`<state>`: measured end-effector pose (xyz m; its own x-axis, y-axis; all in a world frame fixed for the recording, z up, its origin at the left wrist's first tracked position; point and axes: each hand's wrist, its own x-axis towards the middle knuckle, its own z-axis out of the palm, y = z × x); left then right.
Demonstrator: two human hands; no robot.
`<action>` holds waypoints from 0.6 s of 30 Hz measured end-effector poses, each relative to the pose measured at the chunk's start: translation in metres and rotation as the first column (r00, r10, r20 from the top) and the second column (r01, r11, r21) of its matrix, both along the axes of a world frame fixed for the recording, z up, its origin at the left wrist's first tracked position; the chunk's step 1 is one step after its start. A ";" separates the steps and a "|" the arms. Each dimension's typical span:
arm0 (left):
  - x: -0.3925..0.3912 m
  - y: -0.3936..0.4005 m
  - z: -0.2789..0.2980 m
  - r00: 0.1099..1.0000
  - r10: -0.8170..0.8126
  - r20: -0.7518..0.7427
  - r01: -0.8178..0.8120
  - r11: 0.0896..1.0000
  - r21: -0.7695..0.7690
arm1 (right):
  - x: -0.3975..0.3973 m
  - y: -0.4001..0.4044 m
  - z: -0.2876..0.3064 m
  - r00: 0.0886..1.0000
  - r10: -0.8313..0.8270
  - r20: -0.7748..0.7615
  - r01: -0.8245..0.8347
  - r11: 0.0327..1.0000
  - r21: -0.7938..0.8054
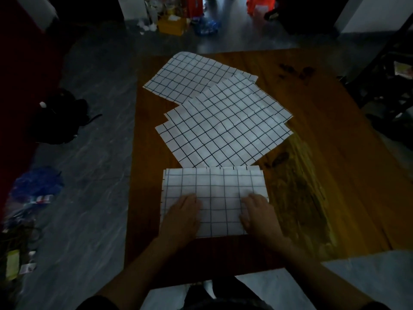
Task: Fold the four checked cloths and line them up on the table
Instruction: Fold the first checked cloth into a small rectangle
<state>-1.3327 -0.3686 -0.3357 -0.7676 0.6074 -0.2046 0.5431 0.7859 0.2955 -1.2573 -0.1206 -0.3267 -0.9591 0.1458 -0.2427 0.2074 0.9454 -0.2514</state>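
A folded checked cloth (214, 198) lies square at the table's near edge. Beyond it three unfolded checked cloths (223, 128) lie flat, overlapping, angled toward the far left.

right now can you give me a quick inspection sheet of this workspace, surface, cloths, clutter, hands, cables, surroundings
surface: wooden table, dark stains at the far right and worn streaks on the right side
job's things: one folded cloth at the near edge; three unfolded cloths overlapping behind it
clutter: nothing seen on the table besides the cloths
hands: left hand and right hand lie flat on the folded cloth, fingers straight
cables: dark tangle on the floor at the left, too dim to say if it is cable
surroundings: dim room; yellow box, blue bag and black bag on the grey floor
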 end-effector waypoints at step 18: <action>0.024 -0.018 -0.016 0.997 0.049 -0.057 -0.052 0.997 -0.060 | 0.014 -0.033 -0.022 0.990 0.128 -0.051 -0.130 0.991 -0.027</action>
